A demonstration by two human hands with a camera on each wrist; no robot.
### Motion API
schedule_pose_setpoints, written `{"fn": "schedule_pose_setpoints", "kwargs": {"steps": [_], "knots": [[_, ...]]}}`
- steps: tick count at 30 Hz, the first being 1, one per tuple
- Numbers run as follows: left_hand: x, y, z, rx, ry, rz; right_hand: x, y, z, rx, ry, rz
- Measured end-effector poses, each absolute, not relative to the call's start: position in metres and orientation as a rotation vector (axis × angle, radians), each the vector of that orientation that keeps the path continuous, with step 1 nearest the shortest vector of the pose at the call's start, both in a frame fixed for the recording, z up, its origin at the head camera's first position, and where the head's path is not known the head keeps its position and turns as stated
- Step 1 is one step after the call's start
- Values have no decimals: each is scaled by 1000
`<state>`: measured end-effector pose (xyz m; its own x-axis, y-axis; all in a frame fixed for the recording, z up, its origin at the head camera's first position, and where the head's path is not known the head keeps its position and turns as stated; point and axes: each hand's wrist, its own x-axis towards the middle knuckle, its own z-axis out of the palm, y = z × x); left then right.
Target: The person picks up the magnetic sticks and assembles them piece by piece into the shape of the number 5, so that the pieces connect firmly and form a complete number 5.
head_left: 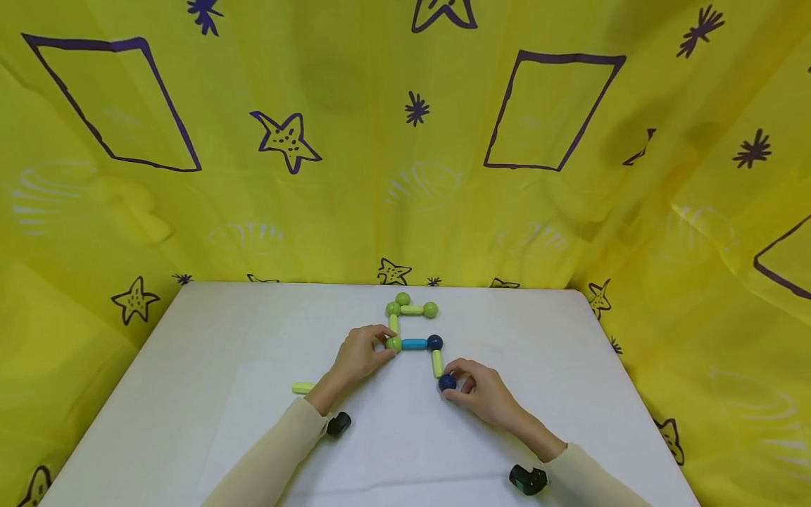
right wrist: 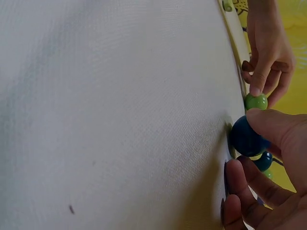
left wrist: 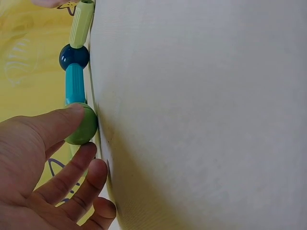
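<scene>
A chain of toy balls and rods lies on the white table. My left hand (head_left: 361, 354) pinches a green ball (left wrist: 86, 125) at the chain's corner. From that ball a blue rod (head_left: 415, 344) runs right to a dark blue ball (head_left: 434, 342), and a light green rod (head_left: 394, 325) runs away from me to another green ball (head_left: 393, 309). A second light green rod (head_left: 437, 363) slants from the dark blue ball toward a nearer dark blue ball (right wrist: 248, 137). My right hand (head_left: 484, 393) holds this nearer ball between thumb and fingers.
At the chain's far end, a light green rod (head_left: 412, 310) reaches a green ball (head_left: 431, 310), and one more green ball (head_left: 403, 298) sits behind. A loose light green rod (head_left: 303, 388) lies left of my left wrist. Yellow patterned cloth (head_left: 355, 197) surrounds the white table (head_left: 253, 451).
</scene>
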<state>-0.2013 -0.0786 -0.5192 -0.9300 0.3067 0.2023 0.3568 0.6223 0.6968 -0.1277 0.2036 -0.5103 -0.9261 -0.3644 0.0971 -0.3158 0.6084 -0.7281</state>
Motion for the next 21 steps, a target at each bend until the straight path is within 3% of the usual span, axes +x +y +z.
{"fn": "schedule_pose_setpoints", "kwargs": {"steps": [21], "knots": [[-201,-81,-514,-635,-2825,-1168,-125,209,-512,-637,2738,-1235]]}}
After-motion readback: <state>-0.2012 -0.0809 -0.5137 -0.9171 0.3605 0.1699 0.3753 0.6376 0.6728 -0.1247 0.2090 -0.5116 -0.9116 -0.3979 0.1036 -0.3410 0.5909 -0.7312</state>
